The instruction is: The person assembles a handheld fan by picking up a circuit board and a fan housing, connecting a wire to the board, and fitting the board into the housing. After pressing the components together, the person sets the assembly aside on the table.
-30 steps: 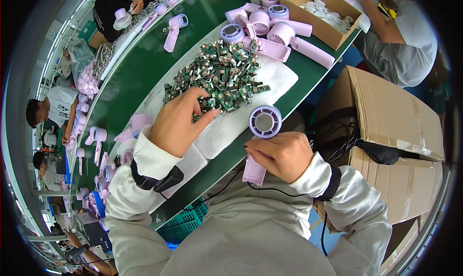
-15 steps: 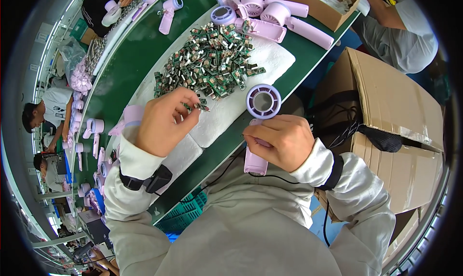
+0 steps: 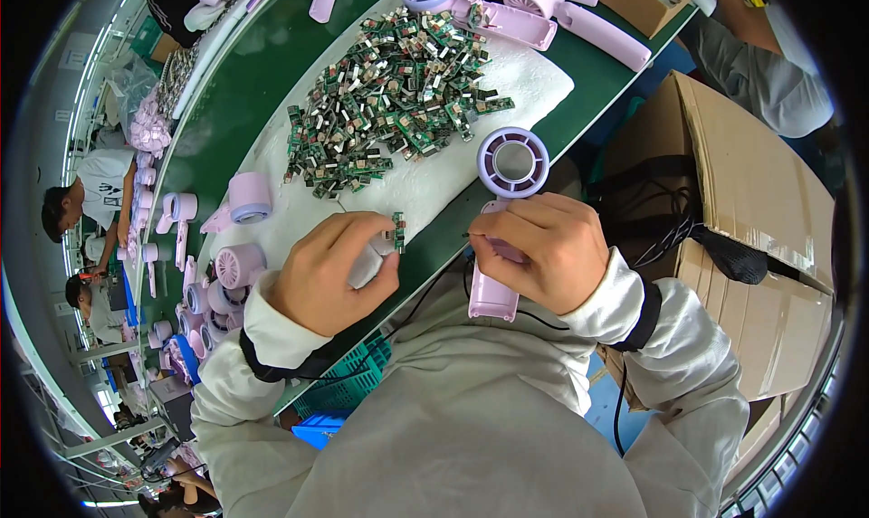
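Head view, left hand (image 3: pixel 333 274) pinching green circuit board (image 3: pixel 398 233), right hand (image 3: pixel 554 251) apparently pinching pink lilac-ringed fan (image 3: pixel 494 290)

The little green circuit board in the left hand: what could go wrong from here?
The circuit board sits at the fingertips of the left hand, so it might slip and drop. The pink fan handle, held by the right hand, seems past the table's edge, so it could fall if released.

Circuit boards (image 3: pixel 389 111) on sheet (image 3: pixel 543 82) on table (image 3: pixel 258 75); fan housings (image 3: pixel 602 37) behind, left; held fan (image 3: pixel 493 294) front right; carton (image 3: pixel 765 183) far right.
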Demonstrator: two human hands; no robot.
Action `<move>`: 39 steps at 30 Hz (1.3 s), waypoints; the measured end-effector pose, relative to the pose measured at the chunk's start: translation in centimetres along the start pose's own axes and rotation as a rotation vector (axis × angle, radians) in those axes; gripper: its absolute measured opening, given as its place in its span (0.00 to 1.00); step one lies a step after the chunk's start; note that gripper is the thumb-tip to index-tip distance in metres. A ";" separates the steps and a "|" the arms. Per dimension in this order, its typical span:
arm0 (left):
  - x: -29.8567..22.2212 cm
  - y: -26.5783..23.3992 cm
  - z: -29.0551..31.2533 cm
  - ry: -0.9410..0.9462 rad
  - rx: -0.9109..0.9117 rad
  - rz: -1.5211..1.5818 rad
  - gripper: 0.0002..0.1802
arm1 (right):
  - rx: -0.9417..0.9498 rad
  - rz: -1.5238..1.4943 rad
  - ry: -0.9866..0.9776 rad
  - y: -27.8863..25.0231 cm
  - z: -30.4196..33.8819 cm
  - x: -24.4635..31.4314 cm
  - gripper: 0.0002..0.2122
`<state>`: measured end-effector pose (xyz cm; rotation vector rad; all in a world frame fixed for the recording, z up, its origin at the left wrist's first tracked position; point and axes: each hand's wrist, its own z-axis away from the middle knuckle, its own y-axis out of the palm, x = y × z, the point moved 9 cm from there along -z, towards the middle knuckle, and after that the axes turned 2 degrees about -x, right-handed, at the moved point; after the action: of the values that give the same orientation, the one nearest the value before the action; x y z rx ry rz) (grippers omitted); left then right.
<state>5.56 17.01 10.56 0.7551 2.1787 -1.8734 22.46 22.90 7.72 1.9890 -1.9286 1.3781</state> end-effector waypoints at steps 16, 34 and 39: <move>0.4 3.8 3.2 -0.480 -0.386 0.834 0.18 | -0.039 -0.126 0.052 0.2 0.0 0.5 0.08; 0.1 6.2 3.4 -0.280 -0.421 0.539 0.18 | -0.012 -0.084 -0.034 0.7 0.1 0.2 0.08; -1.5 6.4 3.8 -0.179 -0.583 0.300 0.20 | -0.051 -0.118 0.060 0.7 0.4 0.7 0.09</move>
<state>9.13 13.45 4.88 0.7044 2.1766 -1.0384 21.98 21.94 7.55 1.9793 -1.7726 1.3306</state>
